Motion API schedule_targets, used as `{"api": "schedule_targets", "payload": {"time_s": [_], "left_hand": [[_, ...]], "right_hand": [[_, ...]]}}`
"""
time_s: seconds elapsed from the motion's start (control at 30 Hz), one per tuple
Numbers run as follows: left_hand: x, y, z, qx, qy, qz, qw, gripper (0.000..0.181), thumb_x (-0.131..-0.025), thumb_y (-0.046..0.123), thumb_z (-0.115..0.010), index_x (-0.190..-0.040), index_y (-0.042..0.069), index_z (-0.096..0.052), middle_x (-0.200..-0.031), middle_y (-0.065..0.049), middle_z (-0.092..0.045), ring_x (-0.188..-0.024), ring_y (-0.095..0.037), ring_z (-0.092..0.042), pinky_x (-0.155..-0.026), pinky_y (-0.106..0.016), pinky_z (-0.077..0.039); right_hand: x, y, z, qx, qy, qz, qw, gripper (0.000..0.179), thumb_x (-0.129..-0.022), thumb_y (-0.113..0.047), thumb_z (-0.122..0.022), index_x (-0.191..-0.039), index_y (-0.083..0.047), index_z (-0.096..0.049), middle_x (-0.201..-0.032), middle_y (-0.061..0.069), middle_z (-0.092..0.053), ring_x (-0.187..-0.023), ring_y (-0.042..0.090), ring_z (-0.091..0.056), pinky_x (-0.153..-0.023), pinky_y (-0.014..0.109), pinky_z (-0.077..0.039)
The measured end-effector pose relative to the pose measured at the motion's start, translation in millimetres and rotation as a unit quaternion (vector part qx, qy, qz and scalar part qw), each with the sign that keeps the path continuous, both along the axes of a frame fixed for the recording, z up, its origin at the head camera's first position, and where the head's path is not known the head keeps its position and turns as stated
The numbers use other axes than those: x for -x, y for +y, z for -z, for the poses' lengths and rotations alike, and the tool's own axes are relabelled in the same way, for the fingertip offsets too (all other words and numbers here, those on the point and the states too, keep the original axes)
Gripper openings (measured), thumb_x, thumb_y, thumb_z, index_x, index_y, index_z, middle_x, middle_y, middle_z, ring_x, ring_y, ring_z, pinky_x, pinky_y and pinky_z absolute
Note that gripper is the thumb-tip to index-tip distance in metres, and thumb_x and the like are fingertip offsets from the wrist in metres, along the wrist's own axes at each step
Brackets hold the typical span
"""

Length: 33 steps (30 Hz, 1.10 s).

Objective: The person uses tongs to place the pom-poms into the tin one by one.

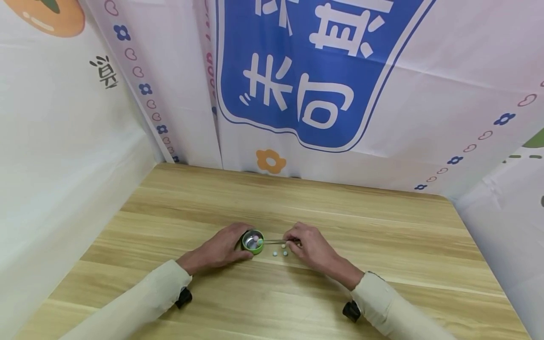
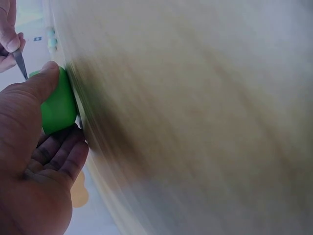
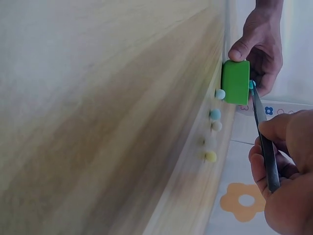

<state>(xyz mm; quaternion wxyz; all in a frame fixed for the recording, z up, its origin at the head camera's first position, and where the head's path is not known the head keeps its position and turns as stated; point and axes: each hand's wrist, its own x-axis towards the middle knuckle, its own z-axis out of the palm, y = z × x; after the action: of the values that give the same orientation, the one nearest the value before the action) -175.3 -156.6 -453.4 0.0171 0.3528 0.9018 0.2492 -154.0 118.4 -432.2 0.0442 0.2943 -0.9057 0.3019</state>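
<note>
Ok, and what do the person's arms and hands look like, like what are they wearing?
The left sleeve and right sleeve are long, cream and lightly creased, ending short of the hands. A small black block shows near the end of each sleeve. The left hand and right hand are bare, without gloves.

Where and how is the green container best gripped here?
Best, I think, to grip the green container by its curved side wall, thumb near and fingers far, coming from the person's left, as the left hand does. It stands upright, its open top is where the tweezers reach, and loose small balls lie to its right, so that side should probably stay free.
</note>
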Motion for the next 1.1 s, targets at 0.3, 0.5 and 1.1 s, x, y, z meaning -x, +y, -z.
{"api": "schedule_targets", "payload": {"time_s": [0.3,0.5,1.1], "left_hand": [[0.1,0.7,-0.6,0.001,-0.006,-0.001,1.0,0.06,-0.083,0.028,-0.08,-0.131,0.003,-0.055,-0.124,-0.012,-0.063,-0.118,-0.028,-0.059,-0.101,-0.047,-0.048],[0.1,0.2,-0.8,0.001,-0.006,0.003,1.0,0.06,-0.083,0.029,-0.08,-0.131,0.002,-0.055,-0.124,-0.011,-0.063,-0.118,-0.027,-0.059,-0.1,-0.047,-0.048],[-1.3,-0.5,-0.3,0.003,-0.009,-0.006,0.9999,0.062,-0.084,0.03,-0.079,-0.133,0.002,-0.053,-0.126,-0.013,-0.062,-0.119,-0.027,-0.058,-0.101,-0.047,-0.048]], "right_hand": [[-0.9,-1.5,1.6,0.0,-0.001,0.003,1.0,0.009,-0.088,-0.005,-0.07,-0.095,-0.01,-0.075,-0.09,-0.001,-0.066,-0.083,0.008,-0.063,-0.072,0.022,-0.055],[-0.3,-2.4,2.9,0.001,-0.006,0.001,1.0,0.009,-0.089,-0.005,-0.07,-0.096,-0.009,-0.075,-0.09,-0.001,-0.065,-0.083,0.008,-0.062,-0.071,0.021,-0.054],[-1.9,0.0,4.8,0.004,-0.004,0.003,1.0,0.009,-0.089,-0.007,-0.07,-0.097,-0.007,-0.075,-0.091,0.001,-0.067,-0.085,0.011,-0.064,-0.075,0.029,-0.057]]}}
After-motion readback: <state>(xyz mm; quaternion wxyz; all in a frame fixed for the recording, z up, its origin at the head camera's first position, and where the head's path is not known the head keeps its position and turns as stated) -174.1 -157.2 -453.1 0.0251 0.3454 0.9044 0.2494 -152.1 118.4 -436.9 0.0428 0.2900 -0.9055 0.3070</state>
